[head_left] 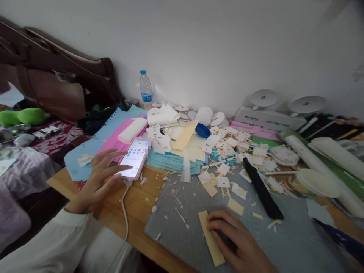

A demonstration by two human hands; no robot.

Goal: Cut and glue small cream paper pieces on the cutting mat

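My left hand (102,176) has its fingers spread over a lit phone (133,161), with fingertips at the edge and lower part of the screen. A white cable (125,212) runs from the phone's lower end. On the grey mat (176,235), my right hand (233,239) is curled at the right side of a yellow paper strip (210,239); its fingertips touch the strip. Something dark shows beneath the curled fingers, too hidden to name. Small white paper squares on sticks (223,182) lie in a heap beyond the mat's middle.
A black knife-like tool (263,189) lies at the right. Blue sheets (167,163), a blue lid (203,130) and a water bottle (146,91) are farther back. A pale bowl (317,182) and long rolls (318,170) are on the right. Paper scraps litter the mat.
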